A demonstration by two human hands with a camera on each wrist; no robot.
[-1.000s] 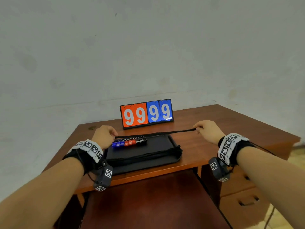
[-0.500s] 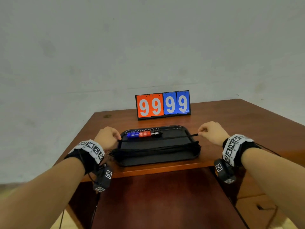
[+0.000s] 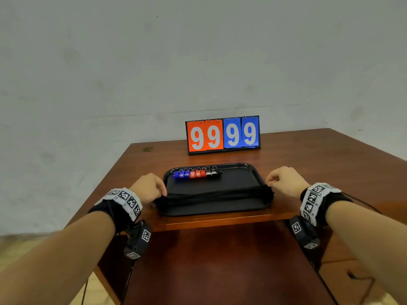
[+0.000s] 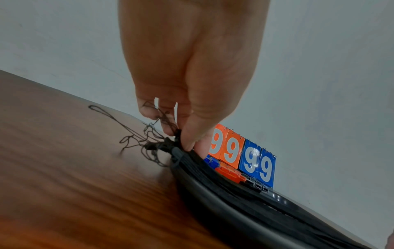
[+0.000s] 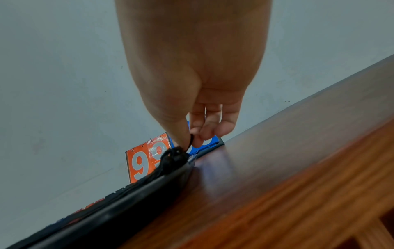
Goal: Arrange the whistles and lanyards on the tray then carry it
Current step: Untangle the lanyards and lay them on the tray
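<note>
A black tray (image 3: 253,175) lies on the brown desk. Along its far edge stands a row of blue, red and black whistles (image 3: 196,173). Several black lanyards (image 3: 215,193) lie in a bundle across the tray's near part. My left hand (image 3: 149,187) pinches the left end of a lanyard (image 4: 178,144) between thumb and fingertips at the tray's left rim, where thin cord loops (image 4: 136,134) spill onto the desk. My right hand (image 3: 284,180) pinches the right end of the lanyard (image 5: 190,142) at the tray's right rim (image 5: 149,187).
An orange and blue flip scoreboard (image 3: 222,135) reading 99 99 stands behind the tray near the wall. The desk (image 3: 319,164) extends right of the tray, with a lower shelf (image 3: 220,260) beneath its front edge and drawers (image 3: 356,280) at lower right.
Both hands have brought the stretched lanyard down and toward me, from above the whistles onto the bundle on the tray's near part. The camera view has shifted closer.
</note>
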